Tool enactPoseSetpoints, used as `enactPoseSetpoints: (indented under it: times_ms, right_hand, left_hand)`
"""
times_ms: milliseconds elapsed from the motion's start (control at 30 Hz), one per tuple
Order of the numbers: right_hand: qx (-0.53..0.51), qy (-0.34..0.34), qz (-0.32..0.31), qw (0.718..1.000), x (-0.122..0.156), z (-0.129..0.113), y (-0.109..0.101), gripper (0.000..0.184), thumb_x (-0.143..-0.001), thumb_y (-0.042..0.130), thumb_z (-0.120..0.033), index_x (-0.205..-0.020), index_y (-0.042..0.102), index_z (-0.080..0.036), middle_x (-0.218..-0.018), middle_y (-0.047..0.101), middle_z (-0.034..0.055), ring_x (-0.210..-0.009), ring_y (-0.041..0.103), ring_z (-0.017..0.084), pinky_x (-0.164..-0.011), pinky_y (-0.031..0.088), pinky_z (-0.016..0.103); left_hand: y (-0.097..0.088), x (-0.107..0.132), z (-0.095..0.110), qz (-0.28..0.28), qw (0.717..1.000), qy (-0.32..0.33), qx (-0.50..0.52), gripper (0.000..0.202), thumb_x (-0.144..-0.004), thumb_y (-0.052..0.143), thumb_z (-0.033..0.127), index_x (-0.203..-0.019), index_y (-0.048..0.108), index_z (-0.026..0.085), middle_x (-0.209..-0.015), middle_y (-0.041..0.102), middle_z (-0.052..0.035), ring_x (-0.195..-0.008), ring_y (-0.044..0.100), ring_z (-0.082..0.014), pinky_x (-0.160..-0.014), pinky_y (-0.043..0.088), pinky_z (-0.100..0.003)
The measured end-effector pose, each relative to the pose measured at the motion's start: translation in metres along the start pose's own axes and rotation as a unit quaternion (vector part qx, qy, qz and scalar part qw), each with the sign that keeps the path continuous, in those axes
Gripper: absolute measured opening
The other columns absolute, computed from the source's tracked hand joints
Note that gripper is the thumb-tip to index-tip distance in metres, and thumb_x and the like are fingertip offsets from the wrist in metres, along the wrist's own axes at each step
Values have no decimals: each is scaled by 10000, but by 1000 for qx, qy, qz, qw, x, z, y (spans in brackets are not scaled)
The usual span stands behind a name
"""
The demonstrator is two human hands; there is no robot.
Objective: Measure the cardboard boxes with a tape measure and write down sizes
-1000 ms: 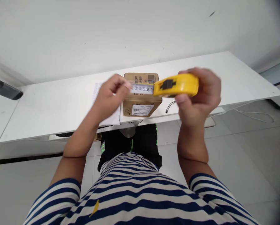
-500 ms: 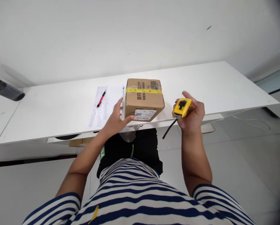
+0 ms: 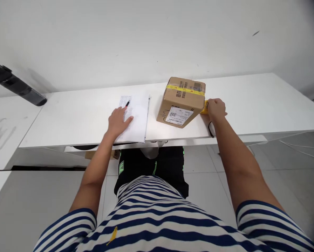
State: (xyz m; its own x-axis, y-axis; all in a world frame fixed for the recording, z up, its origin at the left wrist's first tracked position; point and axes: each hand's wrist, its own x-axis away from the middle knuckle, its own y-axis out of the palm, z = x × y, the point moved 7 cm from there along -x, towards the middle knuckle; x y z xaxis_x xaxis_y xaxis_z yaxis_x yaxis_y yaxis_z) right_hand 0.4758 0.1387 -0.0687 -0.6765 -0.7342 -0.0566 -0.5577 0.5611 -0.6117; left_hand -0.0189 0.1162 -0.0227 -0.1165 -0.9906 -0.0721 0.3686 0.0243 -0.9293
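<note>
My right hand [image 3: 216,109] is closed over the yellow tape measure [image 3: 204,107], tight beside the cardboard box [image 3: 182,101] left of my fingers, a hard, smooth case, I judge, best gripped across its flat sides, while my left hand [image 3: 118,120] lies flat on the paper [image 3: 137,119].

Box [image 3: 182,101] sits on the table [image 3: 67,119], mid-board. At its nine o'clock, just beside it, lies the paper sheet [image 3: 137,120]. The pen [image 3: 127,103] is on the sheet, up at eleven o'clock. The left hand [image 3: 117,120] lies flat on the sheet's near-left part, at seven o'clock from the pen. At the box's three o'clock, touching it, is the tape measure [image 3: 204,106], with the right hand [image 3: 216,108] wrapped over it.
</note>
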Motion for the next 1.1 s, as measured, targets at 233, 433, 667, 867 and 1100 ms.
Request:
enactPoseSetpoints:
  times_ms: [233, 433, 667, 867, 1100]
  right_hand:
    - [-19, 84, 103, 991, -9, 7, 2, 244, -838, 614, -177, -634, 512, -267, -1070, 686, 185, -1223, 523, 349, -1114, 274, 597]
    - [-179, -93, 338, 919, 55, -36, -76, 317, -974, 396, -239, -1183, 630, -290, -1385, 599, 163, -1347, 566, 300, -1174, 347, 617]
    - [100, -541, -185, 814, 254, -169, 72, 436, -1045, 371, -337, -1394, 624, -398, -909, 731, 85, -820, 668, 289, -749, 519, 507]
    - [350, -581, -279, 680, 230, -204, 204, 588, -964, 360, -52, -1506, 547, -185, -1321, 692, 231, -1004, 636, 308, -797, 381, 435]
    - [292, -625, -298, 660, 208, -215, 209, 428, -983, 351, -191, -1260, 674, -144, -1081, 759, 185, -939, 627, 303, -827, 367, 442]
  left_hand:
    - [11, 39, -52, -105, 989, -8, -102, 826, -1009, 323, 695, -1689, 339, 227, -1815, 158, -123, -1694, 101, -384, -1340, 126, -628]
    - [31, 63, -18, -67, 994, 2, -92, 808, -1022, 341, 657, -1675, 372, 183, -1805, 189, -139, -1694, 111, -377, -1340, 149, -618]
    - [40, 85, -5, -19, 998, 32, -42, 714, -1041, 355, 621, -1635, 432, 233, -1752, 367, -95, -1655, 294, -316, -1356, 122, -583]
    - [35, 84, -9, -43, 998, 46, -8, 695, -1041, 380, 611, -1612, 461, 223, -1751, 374, -92, -1657, 287, -304, -1361, 141, -540]
    - [38, 86, -13, -34, 998, 47, 19, 668, -1029, 427, 592, -1590, 481, 235, -1734, 411, -97, -1646, 314, -304, -1366, 129, -532]
